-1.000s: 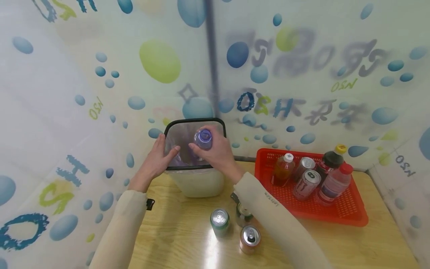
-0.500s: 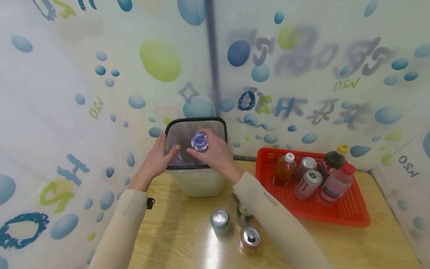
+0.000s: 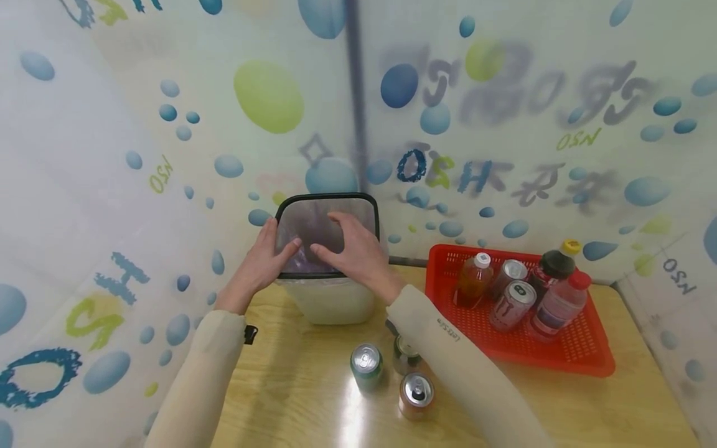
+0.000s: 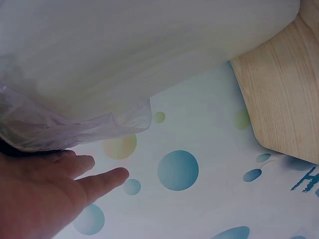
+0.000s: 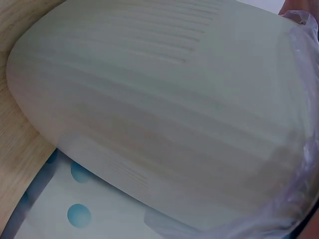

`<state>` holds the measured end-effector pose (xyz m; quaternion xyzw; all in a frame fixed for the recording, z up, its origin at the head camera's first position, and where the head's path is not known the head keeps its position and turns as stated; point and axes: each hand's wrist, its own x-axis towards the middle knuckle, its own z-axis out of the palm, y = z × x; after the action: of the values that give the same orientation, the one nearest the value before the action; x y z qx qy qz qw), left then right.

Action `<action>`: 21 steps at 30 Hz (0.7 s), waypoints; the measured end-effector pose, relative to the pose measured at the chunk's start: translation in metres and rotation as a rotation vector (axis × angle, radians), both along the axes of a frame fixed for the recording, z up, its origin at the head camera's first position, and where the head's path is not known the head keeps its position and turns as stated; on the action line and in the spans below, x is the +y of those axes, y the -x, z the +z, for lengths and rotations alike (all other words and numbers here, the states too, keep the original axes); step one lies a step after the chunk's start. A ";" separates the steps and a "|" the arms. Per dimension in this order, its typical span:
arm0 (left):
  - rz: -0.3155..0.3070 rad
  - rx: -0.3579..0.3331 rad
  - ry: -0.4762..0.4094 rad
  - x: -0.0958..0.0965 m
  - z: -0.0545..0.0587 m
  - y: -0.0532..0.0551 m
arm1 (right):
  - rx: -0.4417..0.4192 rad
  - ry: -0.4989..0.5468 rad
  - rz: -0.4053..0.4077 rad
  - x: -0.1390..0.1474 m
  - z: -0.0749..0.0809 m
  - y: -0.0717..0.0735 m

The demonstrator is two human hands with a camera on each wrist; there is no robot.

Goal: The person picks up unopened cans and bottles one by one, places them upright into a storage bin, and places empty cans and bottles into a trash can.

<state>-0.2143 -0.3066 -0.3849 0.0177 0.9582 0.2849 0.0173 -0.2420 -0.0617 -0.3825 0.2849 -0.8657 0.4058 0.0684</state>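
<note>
A pale bin (image 3: 330, 305) with a black rim and a thin purplish liner (image 5: 305, 94) stands at the back of the table. My left hand (image 3: 259, 264) rests at its left rim, thumb extended over the opening. In the left wrist view, the left hand's fingers (image 4: 102, 185) lie outstretched beside the liner's edge. Over the right part of the opening is my right hand (image 3: 361, 255), thumb and fingers spread apart and nothing between them. Shadow and the liner hide the bin's bottom.
In front of the bin stand a green can (image 3: 366, 367), a dark can (image 3: 406, 354) partly behind the right sleeve, and a reddish can (image 3: 416, 396). A red basket (image 3: 521, 361) at right holds bottles and cans. Patterned walls enclose the wooden table (image 3: 297, 386).
My right hand has let go of the clear bottle with the purple-looking neck, which has dropped from sight over the bin. The left hand has stayed at the rim.
</note>
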 end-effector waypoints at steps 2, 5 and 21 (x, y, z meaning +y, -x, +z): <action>-0.003 -0.001 -0.001 0.000 0.000 0.001 | -0.007 0.019 0.007 0.001 0.000 0.001; -0.006 0.006 -0.002 0.000 0.000 0.004 | -0.018 0.064 0.032 0.003 0.000 0.004; -0.023 0.003 -0.001 -0.002 0.000 0.003 | 0.033 0.415 0.187 0.050 0.007 -0.017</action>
<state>-0.2170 -0.3082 -0.3846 0.0292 0.9579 0.2849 0.0190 -0.2246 -0.0118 -0.3755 0.3503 -0.7322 0.5752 0.1019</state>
